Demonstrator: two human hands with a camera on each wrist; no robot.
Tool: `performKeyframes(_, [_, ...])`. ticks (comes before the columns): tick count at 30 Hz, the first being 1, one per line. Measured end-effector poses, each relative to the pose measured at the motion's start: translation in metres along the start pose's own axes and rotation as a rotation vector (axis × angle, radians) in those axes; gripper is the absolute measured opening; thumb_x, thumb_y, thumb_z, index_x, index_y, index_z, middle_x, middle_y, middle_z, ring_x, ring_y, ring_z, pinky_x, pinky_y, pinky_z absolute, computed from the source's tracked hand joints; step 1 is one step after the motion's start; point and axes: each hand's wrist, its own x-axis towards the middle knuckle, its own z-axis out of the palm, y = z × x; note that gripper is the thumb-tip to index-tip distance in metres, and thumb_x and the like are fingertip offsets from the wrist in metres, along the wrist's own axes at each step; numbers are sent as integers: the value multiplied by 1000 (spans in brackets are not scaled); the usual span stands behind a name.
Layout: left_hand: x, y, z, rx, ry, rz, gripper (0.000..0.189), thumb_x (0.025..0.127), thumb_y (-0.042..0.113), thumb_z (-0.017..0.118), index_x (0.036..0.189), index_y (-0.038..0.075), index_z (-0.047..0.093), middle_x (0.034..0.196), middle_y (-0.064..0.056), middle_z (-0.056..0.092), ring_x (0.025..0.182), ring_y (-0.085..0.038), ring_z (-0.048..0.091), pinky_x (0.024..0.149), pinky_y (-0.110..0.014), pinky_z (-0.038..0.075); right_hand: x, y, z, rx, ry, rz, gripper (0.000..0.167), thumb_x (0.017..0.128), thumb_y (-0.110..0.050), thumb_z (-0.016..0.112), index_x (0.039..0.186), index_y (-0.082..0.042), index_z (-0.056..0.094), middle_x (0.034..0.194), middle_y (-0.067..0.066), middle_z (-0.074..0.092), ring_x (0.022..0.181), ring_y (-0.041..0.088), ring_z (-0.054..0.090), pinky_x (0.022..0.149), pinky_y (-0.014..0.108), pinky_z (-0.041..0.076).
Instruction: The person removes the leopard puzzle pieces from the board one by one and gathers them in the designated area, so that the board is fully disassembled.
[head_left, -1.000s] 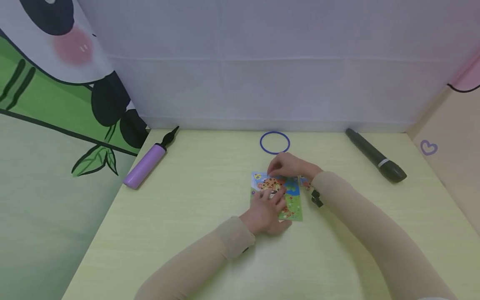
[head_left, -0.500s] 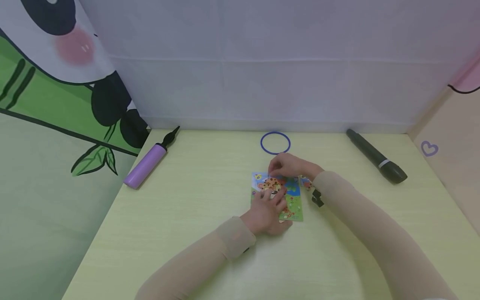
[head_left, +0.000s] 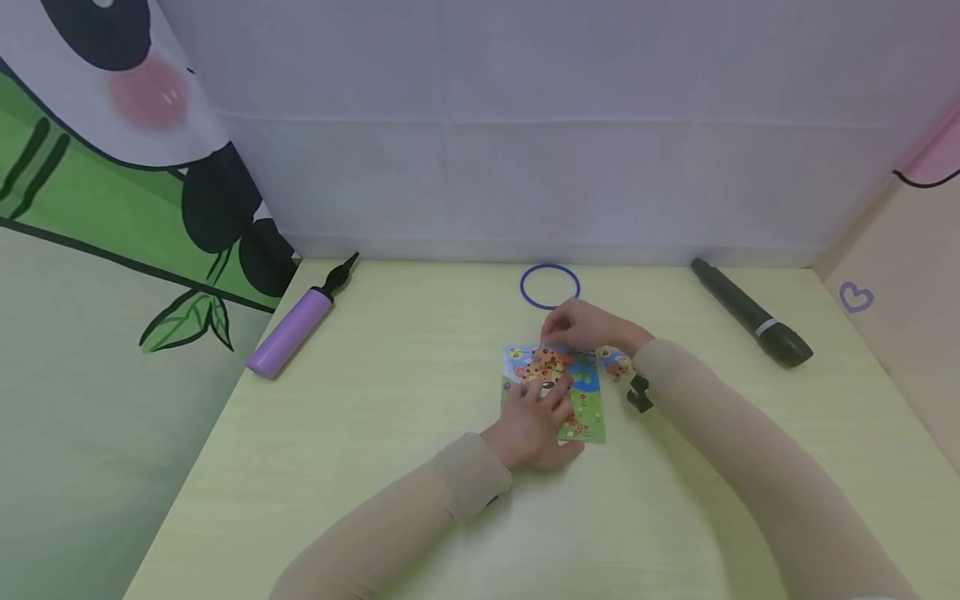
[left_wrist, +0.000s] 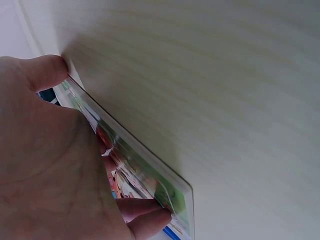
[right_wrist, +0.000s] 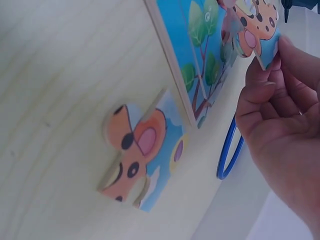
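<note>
A picture jigsaw puzzle with a spotted animal, trees and green grass lies flat on the table. My left hand rests on its lower left part with fingers spread. In the left wrist view, the thumb touches the table beside the puzzle's edge. Over the puzzle's top edge, my right hand pinches a puzzle piece between thumb and fingers. That piece shows a spotted orange head and some blue, and stands tilted up. A second puzzle piece lies loose on the table, close to the puzzle's right side.
Behind the right hand lies a thin blue ring. A purple hand pump with a black nozzle is at the table's left edge. Toward the back right lies a dark microphone. A white cloth-like backdrop rises behind the table.
My right hand has shifted slightly up and to the right, and more of the loose piece shows beside it. The left hand stays in place on the puzzle.
</note>
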Motion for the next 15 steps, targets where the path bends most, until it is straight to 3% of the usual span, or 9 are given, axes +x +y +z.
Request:
performKeyframes(7, [0,1,-1,25,-26,-12,76,90,71,19,154,30,17,159,5,-3,135,-24,19,103,-44,24,-6,7,-10,6,49,-10,11,93,-13,63,96,-8,72,87,0,68,84,19,61,81,37,47])
performKeyframes(15, [-1,1,-2,33,-19,-15,75,90,71,20,153,30,18,159,6,-2,135,-23,20,103,-43,25,-23,17,-21,39,12,4,12,93,-11,63,96,-4,71,87,3,68,80,23,61,75,35,48])
